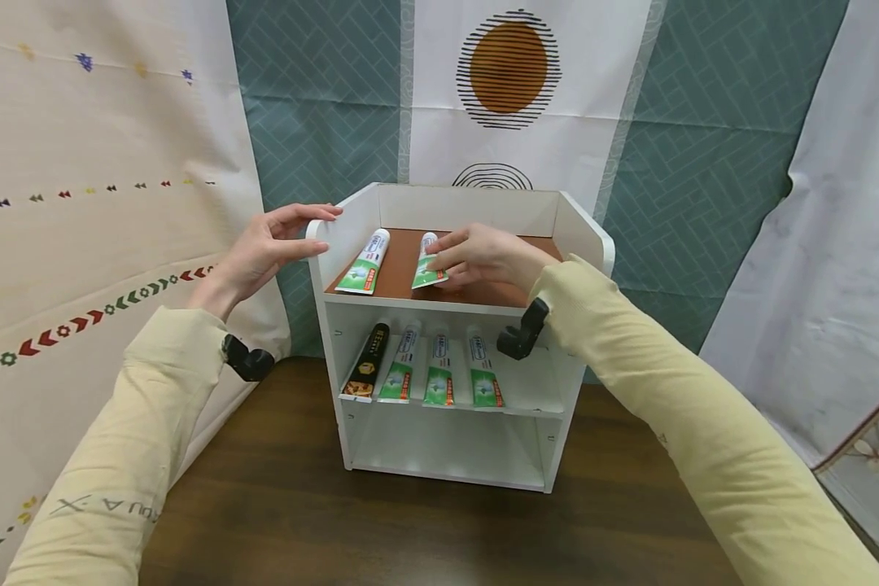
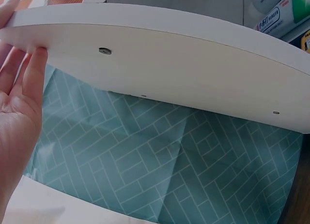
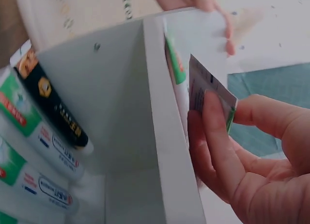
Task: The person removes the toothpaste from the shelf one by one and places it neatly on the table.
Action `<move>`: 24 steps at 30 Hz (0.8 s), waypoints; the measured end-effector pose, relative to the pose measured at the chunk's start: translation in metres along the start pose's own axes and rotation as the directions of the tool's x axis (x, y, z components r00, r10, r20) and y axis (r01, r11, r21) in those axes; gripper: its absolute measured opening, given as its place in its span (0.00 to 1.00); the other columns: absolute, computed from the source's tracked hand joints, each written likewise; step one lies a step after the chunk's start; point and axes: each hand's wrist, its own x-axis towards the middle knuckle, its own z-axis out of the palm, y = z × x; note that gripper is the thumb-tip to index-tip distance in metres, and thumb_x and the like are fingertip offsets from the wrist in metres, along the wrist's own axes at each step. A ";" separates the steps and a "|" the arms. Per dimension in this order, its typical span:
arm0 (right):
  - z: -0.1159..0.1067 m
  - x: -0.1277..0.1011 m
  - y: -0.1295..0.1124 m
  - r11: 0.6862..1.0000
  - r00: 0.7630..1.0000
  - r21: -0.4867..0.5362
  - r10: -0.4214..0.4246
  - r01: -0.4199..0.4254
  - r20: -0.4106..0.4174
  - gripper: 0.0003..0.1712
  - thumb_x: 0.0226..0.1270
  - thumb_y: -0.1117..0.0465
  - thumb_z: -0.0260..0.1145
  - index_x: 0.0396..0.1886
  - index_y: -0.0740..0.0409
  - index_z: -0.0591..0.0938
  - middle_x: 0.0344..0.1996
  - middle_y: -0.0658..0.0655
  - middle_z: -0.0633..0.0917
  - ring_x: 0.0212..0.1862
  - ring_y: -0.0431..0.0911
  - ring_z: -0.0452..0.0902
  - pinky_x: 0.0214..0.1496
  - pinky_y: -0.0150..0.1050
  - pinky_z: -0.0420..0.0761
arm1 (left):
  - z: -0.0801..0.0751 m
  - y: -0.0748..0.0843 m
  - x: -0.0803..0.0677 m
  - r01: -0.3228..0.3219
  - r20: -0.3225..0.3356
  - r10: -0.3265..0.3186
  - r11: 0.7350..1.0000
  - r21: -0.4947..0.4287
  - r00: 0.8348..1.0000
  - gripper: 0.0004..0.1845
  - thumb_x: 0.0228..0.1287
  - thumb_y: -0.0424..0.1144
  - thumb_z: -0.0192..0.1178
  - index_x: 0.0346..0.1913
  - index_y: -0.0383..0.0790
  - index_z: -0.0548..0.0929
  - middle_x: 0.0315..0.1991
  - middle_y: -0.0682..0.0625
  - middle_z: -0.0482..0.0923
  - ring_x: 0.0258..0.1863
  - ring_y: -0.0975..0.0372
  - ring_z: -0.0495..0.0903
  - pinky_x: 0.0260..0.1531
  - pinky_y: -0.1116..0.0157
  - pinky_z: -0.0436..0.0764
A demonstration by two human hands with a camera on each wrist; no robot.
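Note:
A white shelf unit stands on the table. My left hand holds its upper left side panel at the edge, several fingertips touching the outer face. On the brown top surface, my right hand pinches a green and white toothpaste tube between thumb and fingers. The right wrist view shows the tube's flat crimped end between the fingers; they hide part of it. Another toothpaste tube lies to its left, against the side panel.
The middle shelf holds a black toothpaste tube at its left, then a row of green and white tubes. Below is a lower compartment. The dark wooden table extends in front. Patterned cloth hangs behind and at the sides.

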 end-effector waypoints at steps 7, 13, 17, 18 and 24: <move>-0.014 -0.016 0.002 0.990 0.999 0.139 -0.026 0.028 -0.023 0.25 0.62 0.74 0.58 0.59 0.68 0.68 0.54 0.64 0.68 0.46 0.51 0.72 0.50 0.44 0.71 | 0.001 -0.001 0.001 -0.007 0.009 0.007 1.000 0.005 1.000 0.17 0.55 0.25 0.61 0.49 0.36 0.79 0.58 0.44 0.67 0.62 0.59 0.56 0.52 0.66 0.64; -0.028 -0.038 -0.009 0.976 0.995 0.200 -0.074 0.088 -0.073 0.25 0.60 0.74 0.60 0.58 0.69 0.70 0.52 0.64 0.70 0.40 0.50 0.76 0.53 0.44 0.67 | 0.002 -0.001 0.001 -0.006 0.009 0.006 1.000 -0.015 1.000 0.17 0.55 0.24 0.61 0.49 0.35 0.78 0.59 0.44 0.67 0.63 0.59 0.56 0.52 0.66 0.64; -0.038 -0.053 -0.016 0.968 0.992 0.222 -0.098 0.114 -0.080 0.26 0.59 0.74 0.60 0.60 0.70 0.68 0.53 0.65 0.68 0.40 0.51 0.76 0.50 0.43 0.70 | 0.001 -0.001 0.000 0.006 0.009 -0.006 0.999 -0.040 1.000 0.18 0.54 0.24 0.61 0.50 0.34 0.78 0.59 0.44 0.67 0.63 0.59 0.56 0.51 0.67 0.65; -0.041 -0.057 -0.018 0.968 0.991 0.222 -0.102 0.118 -0.082 0.27 0.59 0.74 0.60 0.60 0.70 0.68 0.54 0.65 0.67 0.40 0.51 0.76 0.48 0.42 0.71 | 0.001 -0.001 0.000 0.008 0.011 -0.007 0.999 -0.045 1.000 0.18 0.54 0.23 0.60 0.50 0.33 0.78 0.59 0.44 0.67 0.63 0.59 0.56 0.51 0.67 0.66; -0.063 -0.086 -0.025 0.958 0.988 0.257 -0.103 0.130 -0.116 0.31 0.58 0.74 0.62 0.62 0.68 0.66 0.57 0.62 0.63 0.43 0.50 0.74 0.48 0.40 0.72 | -0.001 0.000 0.000 0.015 0.025 -0.014 0.999 -0.036 1.000 0.18 0.55 0.23 0.60 0.50 0.33 0.77 0.59 0.44 0.66 0.63 0.59 0.56 0.52 0.66 0.65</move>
